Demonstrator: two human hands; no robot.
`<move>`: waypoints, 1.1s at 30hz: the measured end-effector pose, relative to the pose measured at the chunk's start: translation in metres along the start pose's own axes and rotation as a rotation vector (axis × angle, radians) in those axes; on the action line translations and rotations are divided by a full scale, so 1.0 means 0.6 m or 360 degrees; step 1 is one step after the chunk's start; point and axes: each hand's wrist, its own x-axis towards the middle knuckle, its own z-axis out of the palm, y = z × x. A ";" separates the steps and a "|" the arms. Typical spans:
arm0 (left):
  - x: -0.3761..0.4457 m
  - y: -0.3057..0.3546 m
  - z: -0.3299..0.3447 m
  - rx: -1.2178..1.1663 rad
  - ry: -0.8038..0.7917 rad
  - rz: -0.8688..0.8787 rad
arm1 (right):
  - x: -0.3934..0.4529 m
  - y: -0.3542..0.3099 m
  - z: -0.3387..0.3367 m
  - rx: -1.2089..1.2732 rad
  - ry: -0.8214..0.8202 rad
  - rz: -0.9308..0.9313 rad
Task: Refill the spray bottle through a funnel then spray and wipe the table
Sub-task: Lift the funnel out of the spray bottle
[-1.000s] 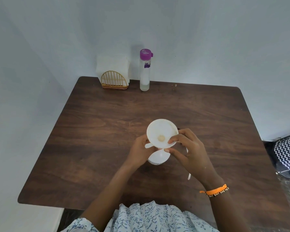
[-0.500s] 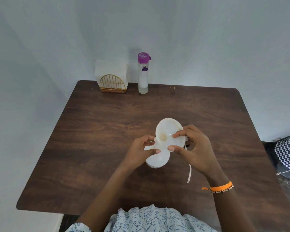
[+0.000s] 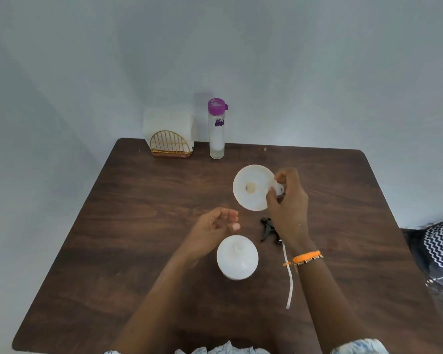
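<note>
We see the white spray bottle [image 3: 237, 257] standing uncapped on the dark wooden table [image 3: 143, 226], near its front edge; what it holds we cannot tell. Our right hand [image 3: 288, 208] pinches the white funnel [image 3: 252, 187] by its tab, holding it up beyond the bottle with its mouth towards us. Our left hand [image 3: 211, 229] hovers loosely curled beside the bottle, holding nothing. The black spray head [image 3: 267, 229] with its tube [image 3: 288, 279] lies to the bottle's right. At the back stand a purple-capped bottle [image 3: 216, 129], partly filled with something pale, and a gold napkin holder [image 3: 170, 145] holding white napkins.
</note>
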 end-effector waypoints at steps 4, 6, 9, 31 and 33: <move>0.039 0.006 -0.002 0.0042 0.0083 -0.0022 | 0.066 0.046 0.056 -0.0077 -0.0026 0.0063; 0.064 0.008 -0.001 0.0080 0.0112 -0.0051 | 0.098 0.074 0.083 -0.0141 -0.0014 0.0057; 0.099 0.016 0.002 0.0069 0.0130 -0.0055 | 0.144 0.113 0.119 -0.0133 0.0003 0.0171; 0.219 -0.010 0.014 0.0009 0.0266 -0.0222 | 0.300 0.271 0.243 -0.0059 0.0011 0.0510; 0.220 -0.010 0.015 0.0013 0.0266 -0.0230 | 0.304 0.273 0.244 -0.0054 -0.0007 0.0508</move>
